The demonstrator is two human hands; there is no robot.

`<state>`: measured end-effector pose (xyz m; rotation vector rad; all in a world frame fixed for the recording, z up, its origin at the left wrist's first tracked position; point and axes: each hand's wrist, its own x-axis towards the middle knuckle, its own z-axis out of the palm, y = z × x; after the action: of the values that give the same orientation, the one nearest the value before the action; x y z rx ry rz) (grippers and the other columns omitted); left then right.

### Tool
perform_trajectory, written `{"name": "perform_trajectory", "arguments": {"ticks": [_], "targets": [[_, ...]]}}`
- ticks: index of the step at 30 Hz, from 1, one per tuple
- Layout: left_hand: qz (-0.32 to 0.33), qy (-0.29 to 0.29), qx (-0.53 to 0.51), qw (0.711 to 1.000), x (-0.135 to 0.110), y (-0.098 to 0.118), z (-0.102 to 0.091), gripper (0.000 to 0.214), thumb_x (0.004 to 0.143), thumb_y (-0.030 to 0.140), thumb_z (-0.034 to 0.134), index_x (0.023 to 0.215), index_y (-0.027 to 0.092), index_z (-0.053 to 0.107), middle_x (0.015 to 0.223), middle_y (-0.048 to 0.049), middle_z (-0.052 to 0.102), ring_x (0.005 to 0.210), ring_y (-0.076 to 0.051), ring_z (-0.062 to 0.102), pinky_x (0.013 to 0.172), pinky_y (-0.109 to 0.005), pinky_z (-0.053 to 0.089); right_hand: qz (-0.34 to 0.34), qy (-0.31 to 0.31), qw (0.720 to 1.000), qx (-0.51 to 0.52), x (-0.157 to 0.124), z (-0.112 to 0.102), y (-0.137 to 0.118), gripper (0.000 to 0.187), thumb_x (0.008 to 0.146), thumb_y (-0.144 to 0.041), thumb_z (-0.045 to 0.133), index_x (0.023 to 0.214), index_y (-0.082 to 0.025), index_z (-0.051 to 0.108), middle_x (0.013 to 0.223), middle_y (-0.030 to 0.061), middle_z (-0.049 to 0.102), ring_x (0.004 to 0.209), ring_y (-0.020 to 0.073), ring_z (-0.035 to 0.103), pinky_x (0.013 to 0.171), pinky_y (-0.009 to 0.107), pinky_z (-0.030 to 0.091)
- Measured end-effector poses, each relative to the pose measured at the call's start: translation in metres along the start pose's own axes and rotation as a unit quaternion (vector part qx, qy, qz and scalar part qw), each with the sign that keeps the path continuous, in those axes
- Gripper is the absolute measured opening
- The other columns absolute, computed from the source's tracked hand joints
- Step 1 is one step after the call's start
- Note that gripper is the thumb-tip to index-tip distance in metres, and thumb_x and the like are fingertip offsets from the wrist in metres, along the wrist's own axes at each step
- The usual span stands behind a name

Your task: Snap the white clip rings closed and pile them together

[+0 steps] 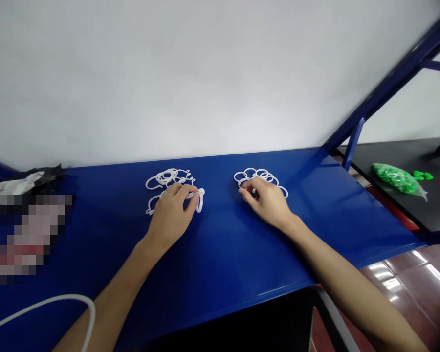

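Observation:
Two heaps of white plastic rings lie on a blue table (223, 244). My left hand (172, 212) rests by the left heap (168, 178), its fingers pinched on a white ring piece (200, 199) at the heap's right edge. Over the near side of the right heap (258, 176) lies my right hand (266, 200), fingers curled onto the rings, fingertips touching one of them.
A white wall rises right behind the table. A white cable (73, 305) loops at the near left. Dark and white bags (25, 181) sit at the far left. A bag of green parts (398, 178) lies on a black table to the right, past a blue frame post (354, 142).

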<state>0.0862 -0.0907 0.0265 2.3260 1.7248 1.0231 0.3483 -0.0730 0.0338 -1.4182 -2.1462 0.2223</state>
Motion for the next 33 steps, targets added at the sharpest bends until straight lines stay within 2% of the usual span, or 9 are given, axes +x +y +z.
{"name": "perform_trajectory", "arguments": {"ticks": [4,7,10,14,17,21,27,30,33], "targets": [[0.026,-0.019,0.001,0.999,-0.004,0.006,0.005,0.013,0.094,0.024,0.058,0.101,0.018,0.067,0.091,-0.0036,0.065,0.078,-0.018,0.063,0.071,-0.03,0.049,-0.072,-0.084,0.987,0.117,-0.013,0.016,-0.021,0.029,0.097,-0.037,0.06,0.119,-0.019,0.06,0.099,0.0035,0.07,0.071,0.013,0.062,0.07,0.028,0.049],[0.054,-0.036,0.027,0.998,-0.01,0.013,0.01,0.012,0.095,0.023,0.056,0.098,0.018,0.067,0.087,-0.0035,0.063,0.082,-0.02,0.063,0.071,-0.031,0.049,-0.069,-0.121,0.977,0.161,-0.017,0.024,-0.03,0.035,0.09,-0.048,0.067,0.111,-0.02,0.061,0.1,0.0025,0.069,0.067,0.0118,0.06,0.066,0.028,0.048],[0.091,-0.047,0.047,0.994,-0.017,0.022,0.016,0.013,0.097,0.022,0.054,0.094,0.017,0.067,0.083,-0.0032,0.061,0.08,-0.02,0.062,0.068,-0.03,0.049,-0.074,-0.114,0.974,0.182,-0.018,0.027,-0.033,0.038,0.085,-0.053,0.072,0.097,-0.019,0.061,0.093,0.0015,0.066,0.065,0.0116,0.058,0.063,0.027,0.046],[0.118,-0.049,0.047,0.991,-0.021,0.027,0.018,0.015,0.098,0.02,0.052,0.095,0.016,0.066,0.084,-0.0033,0.062,0.08,-0.02,0.061,0.068,-0.03,0.049,-0.075,-0.101,0.971,0.203,-0.017,0.027,-0.032,0.02,0.093,-0.038,0.063,0.086,-0.02,0.061,0.084,0.0006,0.064,0.066,0.0112,0.057,0.063,0.025,0.044],[0.113,-0.037,0.058,0.991,-0.019,0.023,0.018,0.017,0.1,0.023,0.052,0.1,0.017,0.067,0.086,-0.0039,0.063,0.083,-0.02,0.062,0.071,-0.03,0.05,-0.029,-0.084,0.973,0.214,-0.015,0.027,-0.03,0.015,0.093,-0.031,0.061,0.083,-0.02,0.062,0.079,0.0,0.065,0.063,0.0107,0.055,0.061,0.025,0.042],[0.107,-0.043,0.094,0.989,-0.016,0.016,0.013,0.02,0.1,0.025,0.051,0.102,0.017,0.07,0.088,-0.0051,0.065,0.084,-0.021,0.062,0.073,-0.032,0.051,0.03,-0.068,0.974,0.213,-0.012,0.027,-0.026,0.015,0.092,-0.031,0.059,0.082,-0.02,0.061,0.07,-0.0015,0.063,0.057,0.0112,0.054,0.057,0.026,0.041],[0.063,-0.04,0.195,0.978,-0.011,0.012,0.003,0.024,0.096,0.027,0.057,0.107,0.014,0.074,0.099,-0.0112,0.069,0.098,-0.032,0.059,0.084,-0.047,0.05,0.065,-0.041,0.964,0.253,-0.009,0.022,-0.023,0.019,0.096,-0.034,0.056,0.083,-0.02,0.058,0.071,-0.0006,0.065,0.059,0.0116,0.056,0.057,0.025,0.044],[0.066,-0.018,0.147,0.987,-0.011,0.018,0.002,0.032,0.095,0.032,0.059,0.12,0.015,0.07,0.11,-0.0122,0.069,0.106,-0.034,0.058,0.087,-0.05,0.049,0.046,-0.054,0.959,0.274,-0.01,0.017,-0.027,0.019,0.097,-0.034,0.055,0.086,-0.02,0.059,0.071,-0.0013,0.064,0.058,0.0111,0.056,0.056,0.024,0.044],[0.08,-0.014,0.037,0.996,-0.013,0.026,0.003,0.034,0.096,0.03,0.058,0.127,0.017,0.064,0.115,-0.01,0.07,0.109,-0.029,0.059,0.094,-0.049,0.048,0.019,-0.067,0.956,0.286,-0.012,0.013,-0.032,0.019,0.097,-0.035,0.056,0.087,-0.02,0.06,0.072,-0.0013,0.063,0.059,0.0107,0.056,0.056,0.023,0.045]]}}
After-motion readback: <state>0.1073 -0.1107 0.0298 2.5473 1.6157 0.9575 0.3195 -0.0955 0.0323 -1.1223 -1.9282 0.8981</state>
